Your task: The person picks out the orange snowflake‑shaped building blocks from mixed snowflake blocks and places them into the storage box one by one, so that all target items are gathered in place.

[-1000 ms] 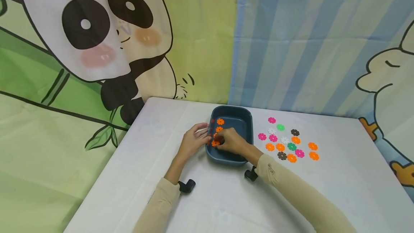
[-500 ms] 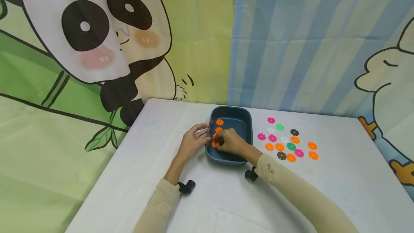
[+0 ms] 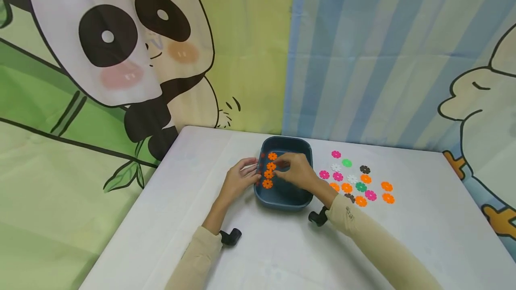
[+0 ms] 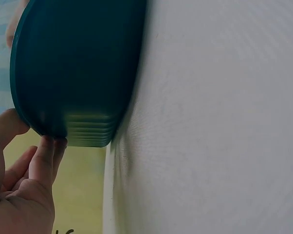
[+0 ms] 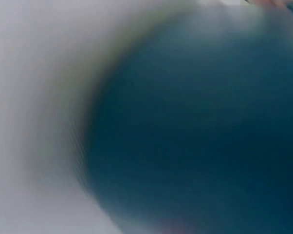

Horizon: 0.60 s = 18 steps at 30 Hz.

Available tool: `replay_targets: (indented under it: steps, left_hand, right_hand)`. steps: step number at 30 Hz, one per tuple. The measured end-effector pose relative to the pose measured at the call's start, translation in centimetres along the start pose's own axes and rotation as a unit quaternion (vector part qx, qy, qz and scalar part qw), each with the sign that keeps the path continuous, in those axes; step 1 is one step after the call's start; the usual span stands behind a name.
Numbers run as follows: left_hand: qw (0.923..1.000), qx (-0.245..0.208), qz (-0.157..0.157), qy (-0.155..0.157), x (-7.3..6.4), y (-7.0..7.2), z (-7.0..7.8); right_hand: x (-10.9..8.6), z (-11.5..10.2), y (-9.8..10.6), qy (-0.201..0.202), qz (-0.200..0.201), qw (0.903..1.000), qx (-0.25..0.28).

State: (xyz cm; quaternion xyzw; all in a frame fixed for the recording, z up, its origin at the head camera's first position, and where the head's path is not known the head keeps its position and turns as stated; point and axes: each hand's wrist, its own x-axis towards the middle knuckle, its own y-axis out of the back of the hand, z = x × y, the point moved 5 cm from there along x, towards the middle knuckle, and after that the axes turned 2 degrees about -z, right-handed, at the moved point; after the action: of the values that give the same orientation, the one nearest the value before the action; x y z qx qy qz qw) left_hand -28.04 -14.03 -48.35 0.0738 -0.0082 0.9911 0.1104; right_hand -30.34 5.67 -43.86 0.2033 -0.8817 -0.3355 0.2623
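A dark blue plastic bin (image 3: 282, 205) stands on the white table, with a column of orange flower-shaped discs (image 3: 268, 183) along its inner left side. My left hand (image 3: 239, 179) is at the bin's left side; in the left wrist view its fairly straight fingers (image 4: 42, 163) touch the bin's outer wall (image 4: 83, 63) near the rim. Above the bin's inside hovers my right hand (image 3: 300, 172), thumb and forefinger apart, and I see nothing between them. The right wrist view is blurred and shows mostly the bin (image 5: 200, 126).
Right of the bin, several loose flower discs lie on the table (image 3: 258, 254), among them a pink one (image 3: 336, 154), a light green one (image 3: 346, 163) and an orange one (image 3: 387, 186). Behind the table hangs a printed curtain (image 3: 250, 48).
My right hand has lifted off the lowest orange disc and moved up and to the right, its fingers parting. The left hand stays at the bin's side.
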Motion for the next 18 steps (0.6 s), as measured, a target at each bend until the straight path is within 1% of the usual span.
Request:
replay_targets:
  steps: [3, 6, 8, 9, 12, 15, 16, 18]
  left_hand:
    - [0.9999, -0.001, -0.008, 0.01, -0.1, -0.1, 0.1]
    - [0.9998, 0.001, -0.014, 0.016, -0.4, -0.4, 1.1]
    - [0.9998, 0.005, -0.015, 0.012, -0.7, -0.7, 1.8]
    - [0.9998, 0.006, -0.017, 0.012, -0.8, -0.8, 2.2]
    - [0.9999, 0.012, -0.003, 0.007, -0.6, -0.6, 1.4]
    - [0.9998, 0.016, 0.011, 0.004, -0.2, -0.3, 0.3]
    - [0.9997, 0.017, 0.017, 0.002, -0.1, -0.1, -0.1]
    - [0.9997, 0.016, 0.019, 0.0, -0.1, -0.1, -0.1]
  right_hand:
    - [-0.7, 0.2, 2.8, 0.0, 0.029, 0.9996, -0.003]
    - [-1.7, 0.8, 5.6, 0.001, 0.054, 0.9983, -0.019]
    - [-2.7, 1.3, 7.5, -0.003, 0.072, 0.9966, -0.04]
    - [-3.2, 1.5, 8.3, -0.014, 0.079, 0.9956, -0.049]
    - [-5.0, 2.4, 10.7, -0.039, 0.09, 0.9917, -0.082]
    - [-7.0, 3.5, 12.7, -0.072, 0.092, 0.9872, -0.108]
    - [-7.7, 4.0, 13.2, -0.077, 0.095, 0.9855, -0.117]
    - [-9.3, 5.0, 14.3, -0.097, 0.101, 0.9813, -0.132]
